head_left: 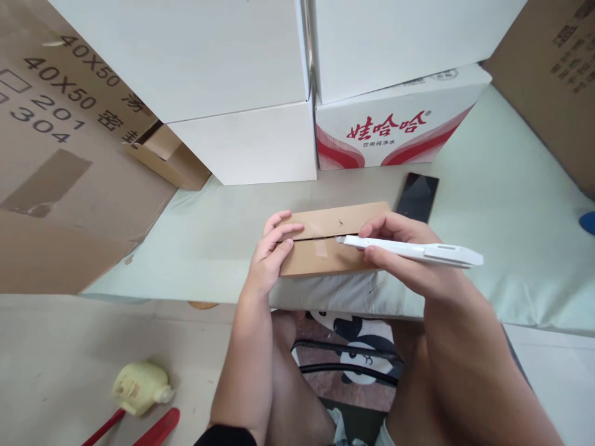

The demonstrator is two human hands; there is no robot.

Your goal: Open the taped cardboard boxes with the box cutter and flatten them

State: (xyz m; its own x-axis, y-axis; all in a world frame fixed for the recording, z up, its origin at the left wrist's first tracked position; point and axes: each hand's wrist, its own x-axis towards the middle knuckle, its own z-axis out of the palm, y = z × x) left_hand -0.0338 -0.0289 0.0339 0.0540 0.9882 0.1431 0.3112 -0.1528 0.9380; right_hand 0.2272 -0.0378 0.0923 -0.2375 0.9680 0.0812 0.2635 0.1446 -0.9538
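Note:
A small brown cardboard box (307, 259) lies on the pale green cloth in front of me, with a dark seam along its top and clear tape across the middle. My left hand (269, 251) grips the box's left end, thumb and fingers over the top. In my right hand (404, 244) is a white utility knife (413, 249), its tip at the seam near the tape. The right hand's fingers also rest close to or on the box's right part; contact is partly hidden. Just behind that hand lies a dark smartphone (417, 195).
White cartons (260, 145) and a red-and-white water carton (395, 133) stand at the back. Large brown cartons flank both sides, the left one (60, 155) close. On the floor at lower left are a yellow bottle (139, 387) and red-handled items (158, 427).

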